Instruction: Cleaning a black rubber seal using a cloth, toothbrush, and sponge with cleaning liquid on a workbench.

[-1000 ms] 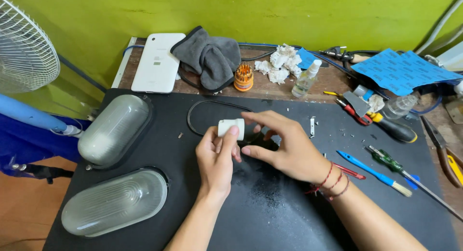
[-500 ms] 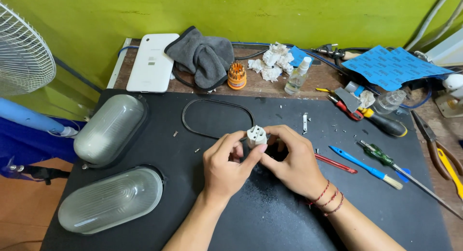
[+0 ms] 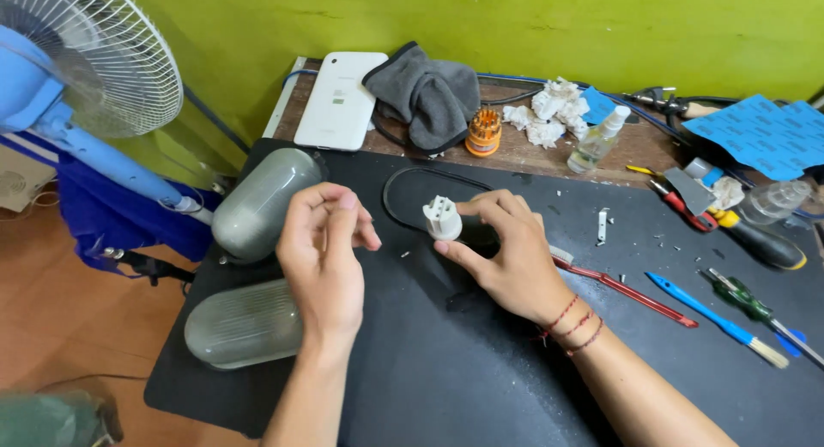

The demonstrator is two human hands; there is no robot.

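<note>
On the black mat (image 3: pixel 446 361) covering the bench, nearest the camera, two bare hands work side by side. The left hand (image 3: pixel 324 256) is raised, its fingers loosely curled together and holding nothing that can be made out. The right hand (image 3: pixel 506 254), with red string bracelets at the wrist, pinches one small white lamp socket (image 3: pixel 442 218) between thumb and fingertips, just above the mat and over the edge of one black oval gasket ring (image 3: pixel 410 189). Left of the hands lie two oval frosted glass lamp covers (image 3: pixel 257 202), one behind the other. To the right lie one red-handled tool (image 3: pixel 631 288), one blue-handled brush (image 3: pixel 717 320) and one green-handled screwdriver (image 3: pixel 747 305). Farther back, on bare wood, sit one white tablet (image 3: pixel 342 99), one grey cloth (image 3: pixel 425 95), one orange bit holder (image 3: pixel 484 131), crumpled white tissue (image 3: pixel 541 121), one small clear spray bottle (image 3: pixel 598 140) and blue sandpaper sheets (image 3: pixel 764 133). One fan (image 3: pixel 86 52) stands far left.
</note>
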